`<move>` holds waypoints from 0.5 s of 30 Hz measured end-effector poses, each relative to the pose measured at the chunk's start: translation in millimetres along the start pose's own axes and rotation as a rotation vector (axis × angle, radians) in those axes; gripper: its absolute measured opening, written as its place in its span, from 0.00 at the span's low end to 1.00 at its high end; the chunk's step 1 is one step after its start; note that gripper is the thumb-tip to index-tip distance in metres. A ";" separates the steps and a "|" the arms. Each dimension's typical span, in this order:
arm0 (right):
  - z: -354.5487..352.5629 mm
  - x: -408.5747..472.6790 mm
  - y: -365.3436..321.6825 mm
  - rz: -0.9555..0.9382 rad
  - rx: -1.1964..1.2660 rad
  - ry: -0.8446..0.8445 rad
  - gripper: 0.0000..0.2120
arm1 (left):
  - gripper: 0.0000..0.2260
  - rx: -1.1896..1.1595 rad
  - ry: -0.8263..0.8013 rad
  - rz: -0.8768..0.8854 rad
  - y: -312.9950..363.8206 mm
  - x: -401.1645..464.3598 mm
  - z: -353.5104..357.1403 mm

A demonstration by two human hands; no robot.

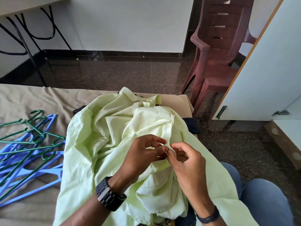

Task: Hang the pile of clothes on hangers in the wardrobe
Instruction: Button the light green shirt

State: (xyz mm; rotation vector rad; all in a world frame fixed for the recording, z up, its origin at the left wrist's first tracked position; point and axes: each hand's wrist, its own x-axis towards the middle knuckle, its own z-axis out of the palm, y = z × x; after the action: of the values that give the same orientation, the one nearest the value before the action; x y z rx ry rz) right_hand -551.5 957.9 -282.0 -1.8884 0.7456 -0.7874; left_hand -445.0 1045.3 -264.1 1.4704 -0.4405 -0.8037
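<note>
- The bed (24,98), under a beige sheet, fills the lower left; its far edge meets dark polished floor (130,72).
- A pale green shirt (101,137) lies crumpled over the bed's right end, spread from the centre down to 6 o'clock, its collar (152,101) toward 12 o'clock. It covers other dark clothes (192,126) that peek out at its 3 o'clock edge.
- A white wardrobe door (267,75) with a wooden edge stands open at 2 to 3 o'clock.
- A maroon plastic chair (216,51) stands at 1 o'clock, between the wall and the wardrobe door.
- A loose pile of blue and green hangers (31,149) lies on the sheet at 9 o'clock, just beside the shirt's left edge, well apart from both hands.
- The left hand (143,154), a black watch (110,193) on its wrist, rests on top of the shirt at centre, thumb and fingers pinching a small fold of the shirt's fabric.
- The right hand (185,159), a dark band (208,216) on its wrist, sits just at 3 o'clock of the left, fingertips pinching the same bit of cloth, so the two hands meet there.
</note>
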 end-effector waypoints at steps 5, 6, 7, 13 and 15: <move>-3.4 0.5 0.2 0.052 0.079 -0.096 0.03 | 0.03 -0.163 0.029 -0.060 -3.9 -4.0 -1.6; -3.1 -0.4 0.8 0.051 0.082 -0.091 0.03 | 0.03 -0.146 0.045 -0.050 -4.8 -4.3 -0.9; -2.5 -1.4 0.8 0.046 0.084 -0.078 0.03 | 0.03 -0.121 0.056 -0.036 -5.2 -4.4 0.4; -0.6 -4.8 2.4 -0.172 -0.102 -0.003 0.04 | 0.05 -0.072 0.072 -0.004 -6.6 -4.1 3.4; -1.6 -4.6 3.5 -0.257 -0.180 -0.003 0.06 | 0.05 -0.071 0.079 -0.009 -6.5 -3.6 3.8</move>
State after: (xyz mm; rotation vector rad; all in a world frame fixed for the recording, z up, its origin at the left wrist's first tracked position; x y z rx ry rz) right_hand -556.1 959.3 -285.6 -2.1765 0.5944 -0.9011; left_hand -451.4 1045.8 -269.4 1.4341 -0.3428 -0.7583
